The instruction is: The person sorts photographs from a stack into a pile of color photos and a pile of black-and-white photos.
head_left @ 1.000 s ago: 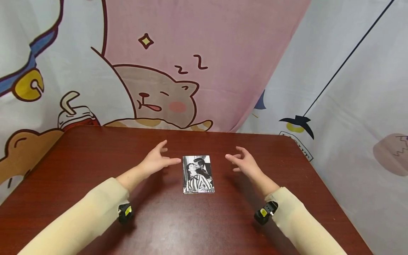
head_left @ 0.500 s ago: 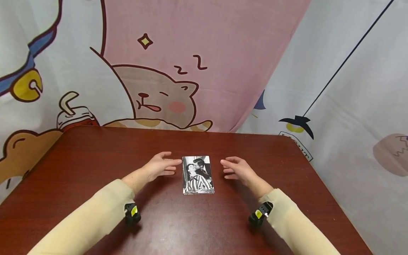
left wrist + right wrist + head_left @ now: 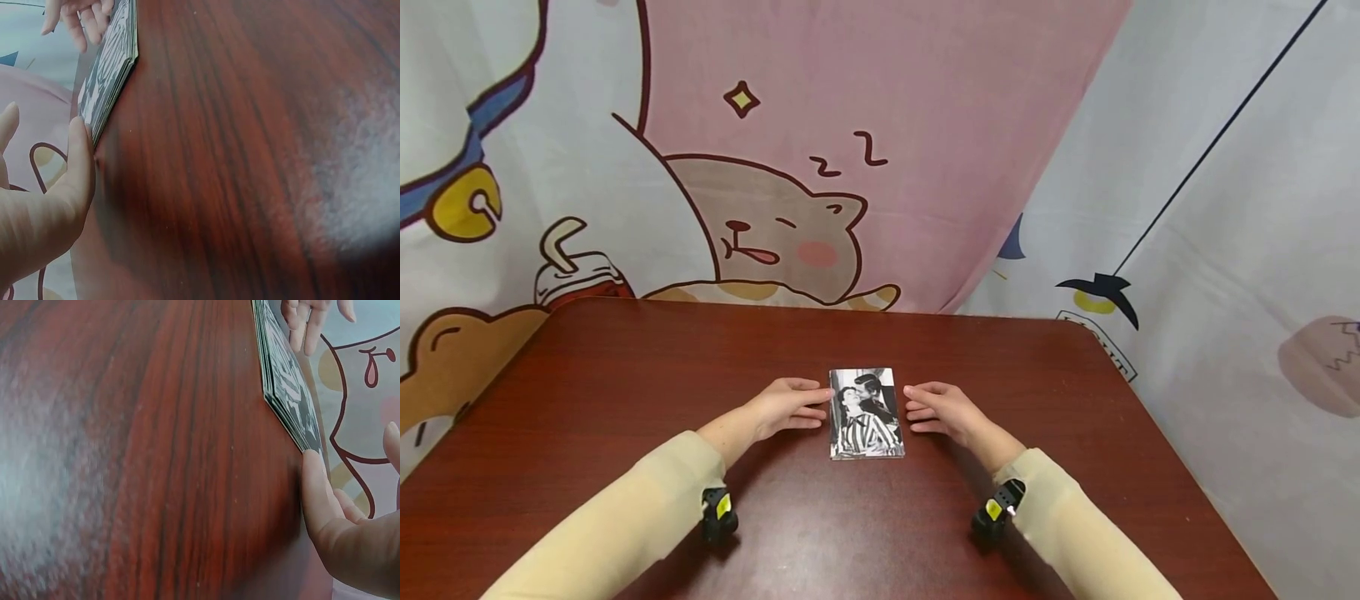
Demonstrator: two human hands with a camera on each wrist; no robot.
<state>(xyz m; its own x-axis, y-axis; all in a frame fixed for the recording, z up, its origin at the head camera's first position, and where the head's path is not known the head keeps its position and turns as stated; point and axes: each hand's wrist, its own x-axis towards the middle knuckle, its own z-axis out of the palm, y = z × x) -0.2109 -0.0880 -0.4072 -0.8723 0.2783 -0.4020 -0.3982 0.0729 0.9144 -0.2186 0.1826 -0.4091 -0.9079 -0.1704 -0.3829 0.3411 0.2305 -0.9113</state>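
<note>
A thin stack of black-and-white photo cards (image 3: pixel 867 414) lies flat on the dark red-brown table (image 3: pixel 1000 350). The top card pictures a couple, one of them in a striped shirt. Layered card edges show along the side of the stack in the left wrist view. My left hand (image 3: pixel 784 408) is at the stack's left edge, its thumb tip right at the side. Opposite it, my right hand (image 3: pixel 946 412) is close to the right edge, thumb tip near the upper side. Fingers of both hands are loosely extended, with nothing gripped.
A cloth backdrop (image 3: pixel 940 108) with cartoon animals hangs behind the table's far edge. Each wrist carries a small black camera, one on the left (image 3: pixel 718 517) and one on the right (image 3: pixel 994 515), low over the tabletop.
Both hands have come inward and lower, from apart on either side to the stack's left and right edges. The stack has stayed in place.
</note>
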